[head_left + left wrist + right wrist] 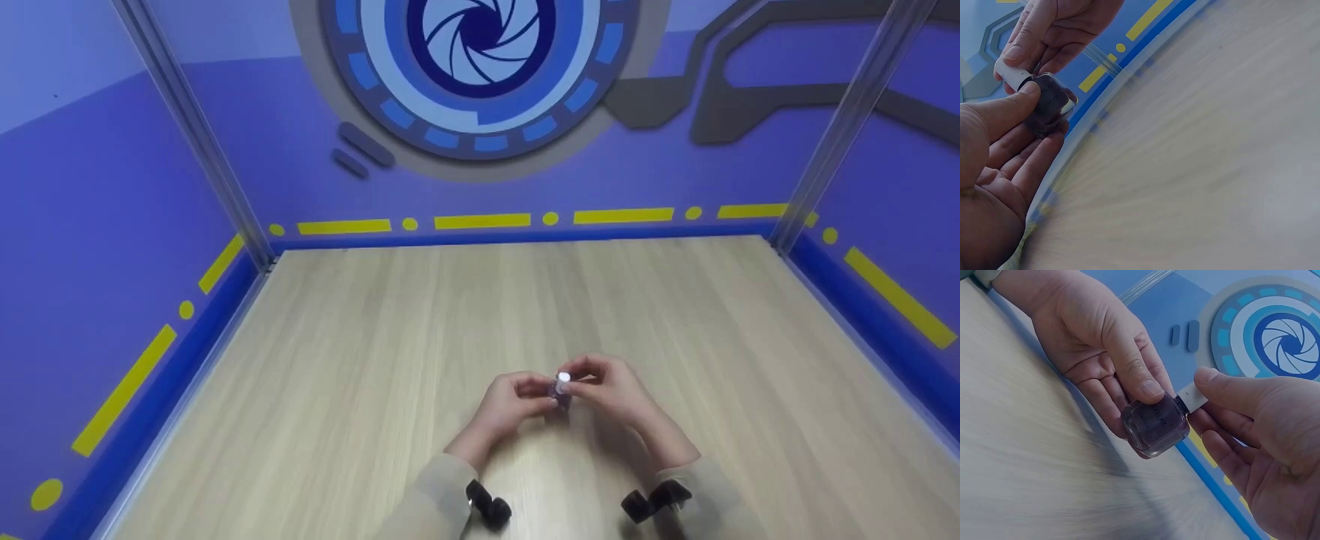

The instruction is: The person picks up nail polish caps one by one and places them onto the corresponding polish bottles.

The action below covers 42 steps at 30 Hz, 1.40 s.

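Observation:
A nail polish bottle [1157, 430] of clear glass with dark purple-brown polish is between the two hands, low over the table in the head view. My left hand [506, 405] grips its glass body, thumb on one face and fingers behind. With thumb and fingers, my right hand [619, 390] pinches the white cap [1194, 397]. A short dark neck [1181, 405] shows between cap and glass in the right wrist view. Seen from the left wrist, the bottle [1050, 107] lies tilted, its cap [1012, 74] toward the upper left.
Under the hands spreads a light wood-grain table [375, 322]. Blue-purple panels [247, 150] with yellow dashes enclose its back and sides, with metal posts [187, 127] at the back corners. A black strap [489, 506] sits on the left sleeve, another black strap [656, 501] on the right.

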Tool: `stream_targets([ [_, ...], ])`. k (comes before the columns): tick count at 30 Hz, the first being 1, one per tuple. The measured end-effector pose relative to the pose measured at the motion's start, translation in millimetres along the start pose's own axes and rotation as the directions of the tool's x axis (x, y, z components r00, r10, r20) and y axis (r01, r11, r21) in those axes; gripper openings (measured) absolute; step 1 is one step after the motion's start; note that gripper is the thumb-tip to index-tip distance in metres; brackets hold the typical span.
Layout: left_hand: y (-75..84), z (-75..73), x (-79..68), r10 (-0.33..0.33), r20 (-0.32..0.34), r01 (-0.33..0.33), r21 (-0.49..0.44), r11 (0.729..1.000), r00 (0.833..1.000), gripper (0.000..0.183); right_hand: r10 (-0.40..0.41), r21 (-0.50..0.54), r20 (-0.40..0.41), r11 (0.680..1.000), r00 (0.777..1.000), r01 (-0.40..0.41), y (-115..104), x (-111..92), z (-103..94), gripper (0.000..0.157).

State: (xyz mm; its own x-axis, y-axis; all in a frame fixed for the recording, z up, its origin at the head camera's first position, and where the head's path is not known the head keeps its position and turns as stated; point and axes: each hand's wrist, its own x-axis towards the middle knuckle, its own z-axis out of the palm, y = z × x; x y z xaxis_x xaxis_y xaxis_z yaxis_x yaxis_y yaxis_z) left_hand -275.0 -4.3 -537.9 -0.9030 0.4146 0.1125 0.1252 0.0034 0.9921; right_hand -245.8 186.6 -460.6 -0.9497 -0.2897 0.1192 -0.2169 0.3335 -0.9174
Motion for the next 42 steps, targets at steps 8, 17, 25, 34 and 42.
stream_targets([
  [8, -4.9, 0.7, 1.3, -0.026, 0.006, 0.026, -0.023, 0.999, 1.0, 0.027, 0.002, 0.044, 0.016, 0.999, 1.0, -0.003, 6, 2, -1.7, 0.027],
  [17, -3.3, -0.5, 1.2, -0.016, 0.0, 0.016, 0.004, 1.0, 1.0, 0.026, -0.004, 0.094, 0.083, 0.996, 0.997, -0.004, 8, 2, -7.5, 0.033],
  [25, -3.0, -0.3, 1.0, -0.018, 0.006, 0.017, 0.02, 1.0, 1.0, 0.025, 0.009, 0.055, 0.081, 0.998, 0.997, -0.014, 6, 1, -5.6, 0.029],
  [34, -1.8, 0.2, 0.6, -0.027, -0.002, 0.027, 0.002, 1.0, 1.0, 0.027, 0.013, 0.028, 0.064, 1.0, 0.998, -0.015, 5, 1, -4.8, 0.025],
  [42, 8.2, -1.4, -3.6, -0.006, 0.022, 0.007, -0.025, 1.0, 1.0, 0.027, 0.005, 0.018, 0.056, 1.0, 0.998, -0.006, 6, 2, -3.6, 0.022],
])
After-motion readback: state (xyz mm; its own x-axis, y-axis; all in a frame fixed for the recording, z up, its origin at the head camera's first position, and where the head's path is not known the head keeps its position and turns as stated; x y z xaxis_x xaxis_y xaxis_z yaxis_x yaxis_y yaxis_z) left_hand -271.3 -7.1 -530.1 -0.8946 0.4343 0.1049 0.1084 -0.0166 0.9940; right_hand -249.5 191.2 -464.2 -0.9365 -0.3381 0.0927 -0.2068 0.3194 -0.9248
